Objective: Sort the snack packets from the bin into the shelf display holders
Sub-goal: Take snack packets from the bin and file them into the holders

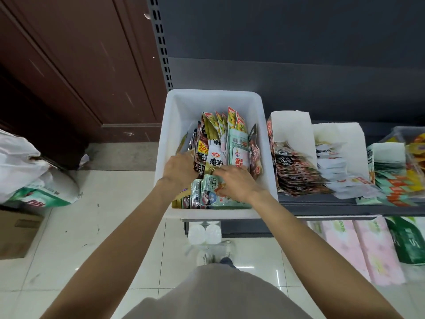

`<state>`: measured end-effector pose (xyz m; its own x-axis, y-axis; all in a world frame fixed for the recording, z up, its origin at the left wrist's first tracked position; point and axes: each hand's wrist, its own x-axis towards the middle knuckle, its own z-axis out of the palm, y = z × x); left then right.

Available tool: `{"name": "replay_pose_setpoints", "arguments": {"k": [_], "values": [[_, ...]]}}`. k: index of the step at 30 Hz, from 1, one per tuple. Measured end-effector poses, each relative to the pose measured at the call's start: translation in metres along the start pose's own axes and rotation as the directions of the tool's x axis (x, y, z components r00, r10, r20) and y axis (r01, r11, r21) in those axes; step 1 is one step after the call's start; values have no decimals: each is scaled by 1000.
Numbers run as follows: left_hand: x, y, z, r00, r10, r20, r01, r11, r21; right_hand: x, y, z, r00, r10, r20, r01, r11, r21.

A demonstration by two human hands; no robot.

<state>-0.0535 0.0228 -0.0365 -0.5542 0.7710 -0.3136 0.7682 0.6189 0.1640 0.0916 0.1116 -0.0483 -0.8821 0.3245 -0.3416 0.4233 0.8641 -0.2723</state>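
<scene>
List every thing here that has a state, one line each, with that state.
white bin: on the shelf, part full of packets
snack packets: standing on edge in the bin
left hand: among the packets, grip hidden
right hand: fingers resting on the packets
display holders: part filled, open-topped

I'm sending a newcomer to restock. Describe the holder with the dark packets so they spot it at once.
Start at the white bin on the shelf. The holder stands directly to its right, the first of the white paper ones. Only it holds dark brown and black packets; the next holder carries white ones.
</scene>
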Motion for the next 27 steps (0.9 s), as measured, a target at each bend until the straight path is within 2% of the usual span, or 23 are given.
{"name": "replay_pose_setpoints", "arguments": {"k": [3, 5, 6, 7, 9, 10, 12, 13, 14, 15, 16, 17, 18, 19, 20, 21, 22, 23, 24, 27], "values": [[-12, 0, -19, 993, -15, -120, 15, 1000, 0, -3, 1, -4, 1000, -27, 9, 27, 999, 44], [-20, -7, -34, 939, -13, -345, -41, 988, -147, -10, 0, -12, 998, -9, -66, 23, 978, 209], [-26, -9, -42, 896, -25, -444, -103, 960, -262, -15, -1, -17, 989, 19, -144, 29, 944, 327], [-32, -10, -50, 872, -60, -487, -168, 896, -412, -19, -2, -23, 968, 62, -244, 56, 891, 450], [-38, -7, -59, 904, -126, -408, -222, 678, -701, -28, -6, -37, 890, 195, -413, 147, 733, 664], [-37, -4, -59, 931, -135, -340, -208, 570, -795, -32, -6, -44, 859, 267, -436, 184, 634, 751], [-35, 2, -57, 965, -141, -222, -146, 414, -898, -38, -7, -59, 842, 366, -397, 225, 430, 874], [-34, 5, -56, 975, -136, -178, -120, 356, -927, -41, -6, -64, 830, 400, -389, 232, 387, 893], [-34, 9, -55, 980, -128, -155, -107, 321, -941, -44, -5, -68, 802, 432, -412, 234, 408, 883], [-34, 15, -53, 974, -128, -185, -133, 334, -933, -48, -2, -72, 769, 457, -447, 231, 454, 861], [-35, 21, -51, 947, -129, -293, -213, 432, -877, -52, 0, -76, 746, 468, -475, 230, 488, 842], [-36, 26, -50, 882, -82, -464, -332, 590, -736, -56, 3, -79, 742, 478, -471, 227, 482, 846], [-37, 33, -48, 769, 43, -638, -466, 721, -513, -61, 4, -84, 756, 495, -428, 217, 427, 878], [-37, 40, -45, 623, 217, -752, -589, 762, -268, -65, 6, -87, 777, 519, -355, 190, 344, 919], [-34, 47, -38, 483, 380, -789, -685, 725, -71, -70, 9, -89, 793, 540, -281, 164, 256, 953], [-31, 54, -32, 374, 495, -784, -751, 657, 57, -76, 15, -89, 793, 564, -233, 149, 191, 970], [-27, 63, -25, 302, 560, -772, -792, 598, 124, -83, 21, -89, 778, 588, -220, 149, 168, 975], [-23, 74, -21, 272, 598, -754, -821, 553, 143, -90, 29, -86, 755, 614, -231, 159, 170, 973], [-19, 83, -19, 274, 629, -728, -845, 519, 130, -97, 38, -84, 721, 641, -262, 173, 200, 964], [-11, 117, -21, 353, 675, -648, -877, 480, 22, -123, 66, -78, 590, 709, -388, 132, 389, 912]]}}
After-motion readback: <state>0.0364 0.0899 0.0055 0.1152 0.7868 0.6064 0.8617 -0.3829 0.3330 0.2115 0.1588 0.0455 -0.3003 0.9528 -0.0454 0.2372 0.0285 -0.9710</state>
